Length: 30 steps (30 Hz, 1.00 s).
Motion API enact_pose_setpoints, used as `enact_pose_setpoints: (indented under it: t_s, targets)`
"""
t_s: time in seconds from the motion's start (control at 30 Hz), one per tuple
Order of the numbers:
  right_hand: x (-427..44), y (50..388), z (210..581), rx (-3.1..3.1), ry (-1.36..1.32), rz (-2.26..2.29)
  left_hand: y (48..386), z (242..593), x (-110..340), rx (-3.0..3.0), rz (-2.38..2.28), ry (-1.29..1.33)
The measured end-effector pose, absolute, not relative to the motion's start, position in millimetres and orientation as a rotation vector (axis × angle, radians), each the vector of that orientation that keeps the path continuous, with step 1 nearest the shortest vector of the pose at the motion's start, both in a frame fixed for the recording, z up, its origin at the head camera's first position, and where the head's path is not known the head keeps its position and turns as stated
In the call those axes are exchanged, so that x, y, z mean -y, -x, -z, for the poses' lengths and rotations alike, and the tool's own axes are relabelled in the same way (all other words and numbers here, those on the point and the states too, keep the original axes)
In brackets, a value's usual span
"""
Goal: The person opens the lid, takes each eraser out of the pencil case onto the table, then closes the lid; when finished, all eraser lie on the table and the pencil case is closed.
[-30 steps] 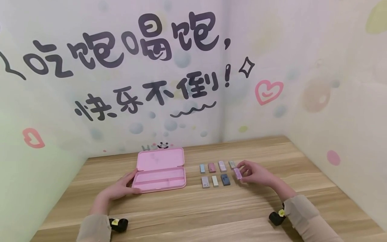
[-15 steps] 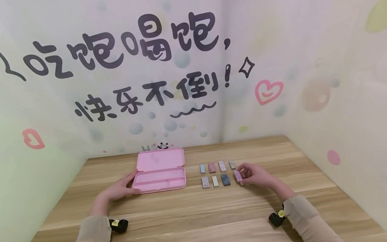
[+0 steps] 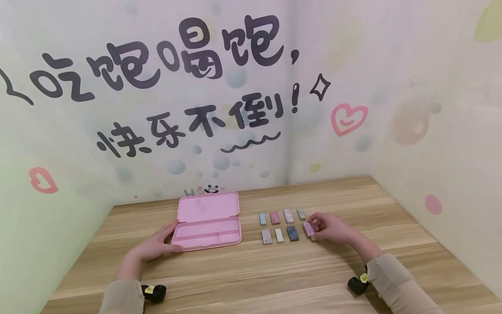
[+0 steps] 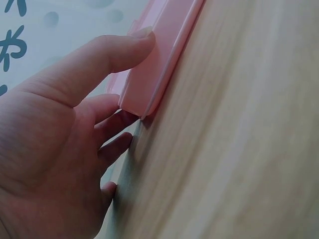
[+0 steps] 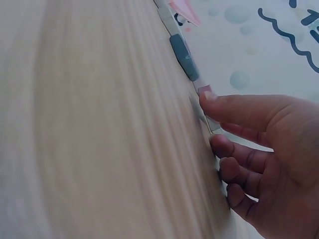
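An open pink pencil case with divided compartments lies on the table, its lid folded back. At its left end my left hand holds the case, thumb at the front corner and fingers around the side, as the left wrist view shows. My right hand pinches a small purple eraser between thumb and fingers, at the right end of the front row. Beside it is a dark blue eraser. In the right wrist view the right hand largely hides the purple eraser.
More small eraser-like blocks stand in two rows: light blue, dark pink, pale lilac, grey-green, greyish pink and white. Printed walls border the wooden table.
My right hand has brought the purple eraser slightly down and toward me, into line with the front row. The left hand and the pencil case have not visibly moved.
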State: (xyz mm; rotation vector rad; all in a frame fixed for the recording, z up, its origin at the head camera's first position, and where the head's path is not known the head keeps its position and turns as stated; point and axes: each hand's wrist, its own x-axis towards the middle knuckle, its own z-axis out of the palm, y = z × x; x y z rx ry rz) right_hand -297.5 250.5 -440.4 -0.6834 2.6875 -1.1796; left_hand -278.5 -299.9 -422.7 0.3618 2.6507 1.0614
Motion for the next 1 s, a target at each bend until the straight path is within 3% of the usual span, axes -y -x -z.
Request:
enact_pose_setpoints:
  t_s: [1.0]
  targets:
    - [-248.7,299.2,445.0,-2.731,0.692,1.139,279.5,422.7,300.3,-2.655,-1.055,-0.385]
